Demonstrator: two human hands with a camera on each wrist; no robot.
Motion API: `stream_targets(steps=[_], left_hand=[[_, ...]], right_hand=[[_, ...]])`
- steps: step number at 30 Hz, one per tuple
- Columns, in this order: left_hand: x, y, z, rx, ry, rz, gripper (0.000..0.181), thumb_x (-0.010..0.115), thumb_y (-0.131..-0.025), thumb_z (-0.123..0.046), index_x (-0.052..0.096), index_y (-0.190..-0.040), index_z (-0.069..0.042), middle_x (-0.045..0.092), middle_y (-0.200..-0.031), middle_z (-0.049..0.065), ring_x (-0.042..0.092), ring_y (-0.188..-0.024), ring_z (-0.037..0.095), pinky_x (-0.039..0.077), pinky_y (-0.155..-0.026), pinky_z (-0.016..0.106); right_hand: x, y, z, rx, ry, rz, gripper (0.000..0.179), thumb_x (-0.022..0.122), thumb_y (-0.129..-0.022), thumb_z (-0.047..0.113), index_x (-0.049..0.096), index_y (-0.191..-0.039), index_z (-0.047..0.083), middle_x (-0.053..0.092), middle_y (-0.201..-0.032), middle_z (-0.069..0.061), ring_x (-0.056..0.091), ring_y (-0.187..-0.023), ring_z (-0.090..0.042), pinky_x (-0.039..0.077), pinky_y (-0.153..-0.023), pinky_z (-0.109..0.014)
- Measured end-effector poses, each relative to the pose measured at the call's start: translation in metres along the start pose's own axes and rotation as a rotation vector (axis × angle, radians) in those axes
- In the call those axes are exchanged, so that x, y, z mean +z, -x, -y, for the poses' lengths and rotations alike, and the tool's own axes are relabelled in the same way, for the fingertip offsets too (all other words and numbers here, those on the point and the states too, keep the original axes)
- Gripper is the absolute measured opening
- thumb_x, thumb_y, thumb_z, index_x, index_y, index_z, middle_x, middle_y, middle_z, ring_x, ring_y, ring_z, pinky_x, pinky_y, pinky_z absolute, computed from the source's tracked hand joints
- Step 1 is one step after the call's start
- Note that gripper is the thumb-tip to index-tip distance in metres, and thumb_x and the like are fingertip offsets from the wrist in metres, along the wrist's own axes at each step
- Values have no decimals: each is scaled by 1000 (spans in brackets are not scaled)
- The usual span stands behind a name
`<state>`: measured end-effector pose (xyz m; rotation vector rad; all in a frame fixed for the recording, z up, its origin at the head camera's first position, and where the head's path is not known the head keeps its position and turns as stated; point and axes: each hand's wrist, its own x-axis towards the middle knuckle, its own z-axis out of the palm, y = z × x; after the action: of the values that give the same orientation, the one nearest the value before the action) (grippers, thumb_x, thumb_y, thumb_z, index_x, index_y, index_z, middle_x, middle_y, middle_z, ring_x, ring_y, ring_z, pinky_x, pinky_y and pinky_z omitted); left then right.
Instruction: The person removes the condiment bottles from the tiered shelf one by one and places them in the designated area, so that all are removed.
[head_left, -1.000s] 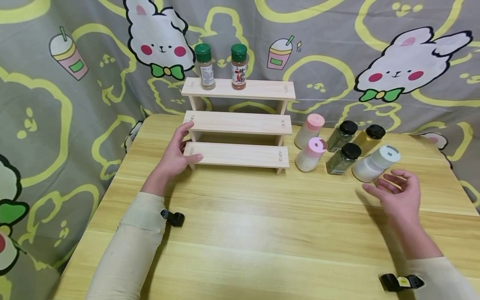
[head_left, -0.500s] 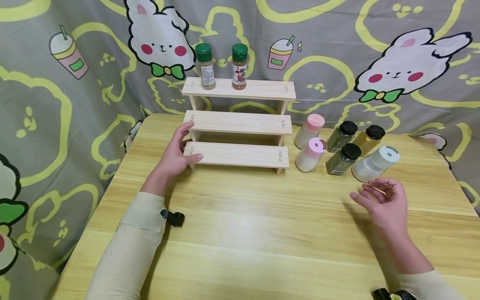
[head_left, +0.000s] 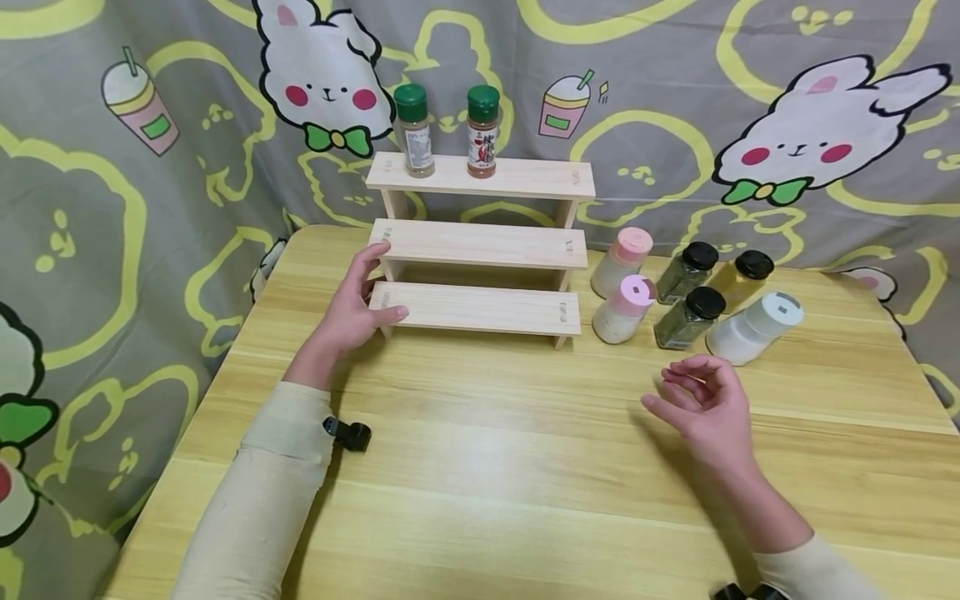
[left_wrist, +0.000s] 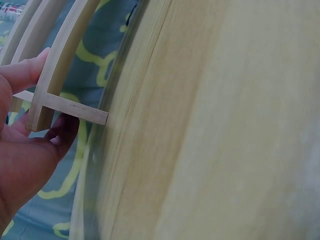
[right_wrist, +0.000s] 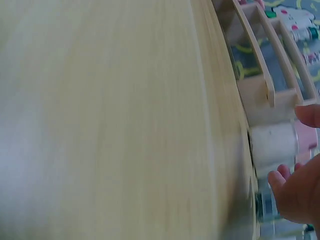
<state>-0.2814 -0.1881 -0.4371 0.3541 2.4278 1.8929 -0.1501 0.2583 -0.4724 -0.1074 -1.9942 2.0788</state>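
A three-tier wooden shelf rack stands at the back of the table. My left hand grips its left end, thumb over the lowest board and fingers at its side; the left wrist view shows the hand around the board's end. My right hand hovers over the table, holding nothing, its fingers loosely bent. Beyond it are two pink-capped shakers, two black-capped jars of green herbs, a black-capped yellow jar and a white-capped shaker.
Two green-capped spice bottles stand on the top board, towards its left. A patterned curtain hangs behind the wooden table. Close to the rack's right end stands the front pink-capped shaker.
My right hand has moved left, away from the white-capped shaker, to in front of the black-capped jars. My left hand stays on the rack.
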Motion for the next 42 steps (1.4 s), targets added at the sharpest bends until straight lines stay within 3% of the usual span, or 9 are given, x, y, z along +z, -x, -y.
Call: stream_targets(steps=[13,20,33,42], left_hand=[[-1,0,0,1,6,-4,88,71,-82,16,29,-154,-13,23,-159,16,37,-132,45,32,-108,53],[-1,-1,0,8,-2,4,88,72,-83,15,29,-154,-13,23,-160,14,34,-136,42,31,-108,52],[0,-2,0,10,-10,1,87,72,-83,15,30,-154,-13,23,-159,13,32,-138,41,31,-109,52],[-1,0,1,9,-16,-2,89,72,-82,15,29,-155,-13,24,-159,15,33,-136,42,30,-109,53]], right_hand=[[50,-4,-3,-11,3,132,63,74,-65,-31,45,-118,-13,55,-114,-20,59,-108,-34,50,-92,-36],[77,-9,-1,-2,13,181,65,76,-66,-28,44,-120,-14,50,-118,-29,57,-110,-37,49,-94,-38],[105,-31,4,-62,-8,223,61,80,-69,-21,48,-118,-8,51,-118,-28,55,-110,-42,49,-95,-41],[127,-48,27,-106,-82,201,61,79,-67,-22,48,-117,-5,54,-116,-24,54,-112,-43,49,-96,-42]])
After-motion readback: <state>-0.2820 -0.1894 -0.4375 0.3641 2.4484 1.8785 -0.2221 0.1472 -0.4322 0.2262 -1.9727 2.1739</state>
